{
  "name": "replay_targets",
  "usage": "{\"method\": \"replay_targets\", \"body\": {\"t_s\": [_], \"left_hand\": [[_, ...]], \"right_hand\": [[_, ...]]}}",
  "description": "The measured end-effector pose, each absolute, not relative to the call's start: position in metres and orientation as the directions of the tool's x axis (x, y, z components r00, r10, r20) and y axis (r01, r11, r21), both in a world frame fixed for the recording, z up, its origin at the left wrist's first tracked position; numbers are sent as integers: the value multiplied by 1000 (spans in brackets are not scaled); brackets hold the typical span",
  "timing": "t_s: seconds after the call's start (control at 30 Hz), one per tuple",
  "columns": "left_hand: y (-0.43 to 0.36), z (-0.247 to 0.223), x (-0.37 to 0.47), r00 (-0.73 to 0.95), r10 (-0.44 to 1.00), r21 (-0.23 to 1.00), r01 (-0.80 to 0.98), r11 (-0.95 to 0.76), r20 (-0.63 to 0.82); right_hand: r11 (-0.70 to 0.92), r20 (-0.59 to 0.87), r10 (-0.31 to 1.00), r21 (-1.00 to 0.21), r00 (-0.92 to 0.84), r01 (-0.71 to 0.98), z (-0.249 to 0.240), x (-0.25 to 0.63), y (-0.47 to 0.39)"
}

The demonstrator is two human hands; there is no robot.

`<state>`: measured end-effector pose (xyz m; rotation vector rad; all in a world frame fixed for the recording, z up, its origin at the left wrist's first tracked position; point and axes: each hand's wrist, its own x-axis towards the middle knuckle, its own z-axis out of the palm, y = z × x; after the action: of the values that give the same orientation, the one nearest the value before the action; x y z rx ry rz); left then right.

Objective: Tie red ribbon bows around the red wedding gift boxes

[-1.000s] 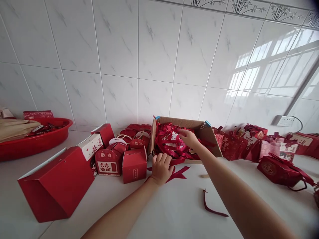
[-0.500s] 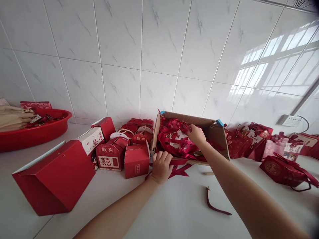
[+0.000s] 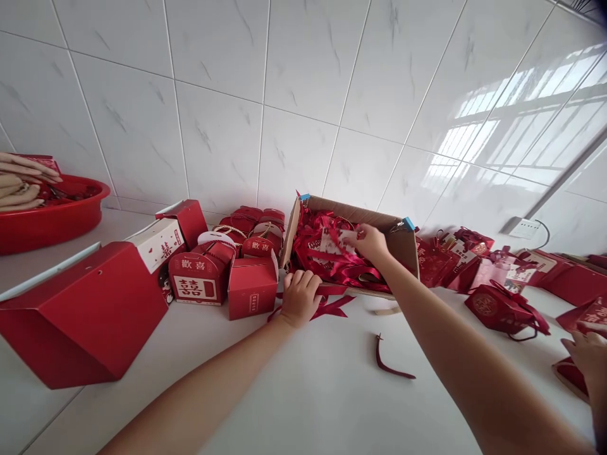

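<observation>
A cardboard box [image 3: 411, 249] stands against the wall, filled with tangled red ribbons [image 3: 348, 268] and printed pieces. My left hand [image 3: 300, 297] is closed over its front left edge, fingers curled over the rim, with red ribbon ends hanging out beside it. Inside the box, my right hand [image 3: 372, 243] pinches the edge of a white printed card [image 3: 334, 241] among the ribbons. Blue-topped binder clips [image 3: 408, 224] sit on the box's rear corners. Just left of the box is a small red carton [image 3: 253, 291].
Several red gift boxes [image 3: 198, 278] and a large red box [image 3: 90, 309] stand at left, near a red basin [image 3: 52, 218]. More red gift bags and boxes [image 3: 497, 306] line the right. A dark red strap [image 3: 386, 363] lies in front. Another person's hand [image 3: 588, 354] shows at the right edge.
My right hand now pinches the white card, which is tilted up from the ribbons. The left hand keeps its place on the box. The view has shifted right, bringing another person's hand into sight.
</observation>
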<state>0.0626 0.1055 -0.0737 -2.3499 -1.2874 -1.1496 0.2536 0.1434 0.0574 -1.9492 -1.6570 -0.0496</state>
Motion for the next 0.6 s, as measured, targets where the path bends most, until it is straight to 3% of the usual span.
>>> {"method": "replay_targets", "body": {"t_s": [0.17,0.27,0.4,0.53,0.6], "left_hand": [[105,-73,64,302,608,173,783,-598,734],[106,-73,65,303,599,170,779,-604,741],[106,-74,65,302,582,159,777,-609,755],[106,-74,64,304,569,145,779,-610,764],[106,-74,64,305,567,140,781,-609,765]], "right_hand": [[-24,552,793,-398,260,917,99,270,113],[15,645,749,-239,147,971,116,282,88],[-32,574,818,-44,51,999,133,294,60],[-12,535,841,-126,78,992,132,294,43],[-18,410,909,-144,76,989,118,290,41]]}}
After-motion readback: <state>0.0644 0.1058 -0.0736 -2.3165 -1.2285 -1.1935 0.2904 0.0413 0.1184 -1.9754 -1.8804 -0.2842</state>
